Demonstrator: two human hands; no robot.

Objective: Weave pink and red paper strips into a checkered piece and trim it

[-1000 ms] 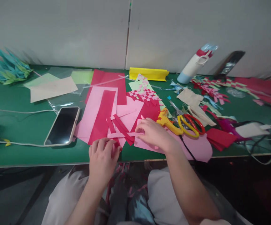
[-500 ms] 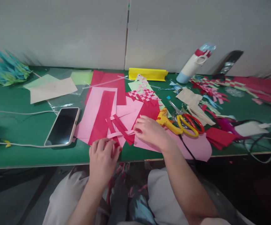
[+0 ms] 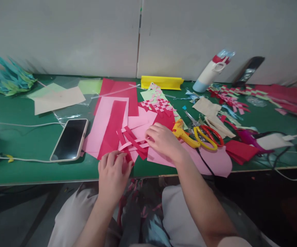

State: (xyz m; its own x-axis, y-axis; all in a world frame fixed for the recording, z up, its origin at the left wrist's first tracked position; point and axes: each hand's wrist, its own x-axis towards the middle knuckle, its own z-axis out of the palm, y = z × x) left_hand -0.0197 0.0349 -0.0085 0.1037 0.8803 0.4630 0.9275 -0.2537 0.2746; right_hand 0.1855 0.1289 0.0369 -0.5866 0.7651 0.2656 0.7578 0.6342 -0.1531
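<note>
Two red paper strips (image 3: pixel 135 142) lie side by side at a slant, with a pink paper strip (image 3: pixel 131 144) crossing them. My right hand (image 3: pixel 161 140) pinches the right end of this pink strip. A second pink strip lies across just below it. At the near end of the red strips is my left hand (image 3: pixel 113 169), its fingers curled and its thumb near the index finger at a red strip's end; the fingers partly hide the grip. Pink and red paper sheets (image 3: pixel 107 127) lie under and beside the strips.
A phone (image 3: pixel 70 140) with a cable lies left. At right are a yellow glue gun (image 3: pixel 185 135), scissors (image 3: pixel 205 137) and a tilted bottle (image 3: pixel 211 73). Woven paper fish (image 3: pixel 158 104) and a yellow folded piece (image 3: pixel 162 82) lie behind. The table's near edge runs below my hands.
My right hand has moved slightly up and away from me, lifting the pink strip's end, so a second pink strip shows below it. My left hand has barely moved.
</note>
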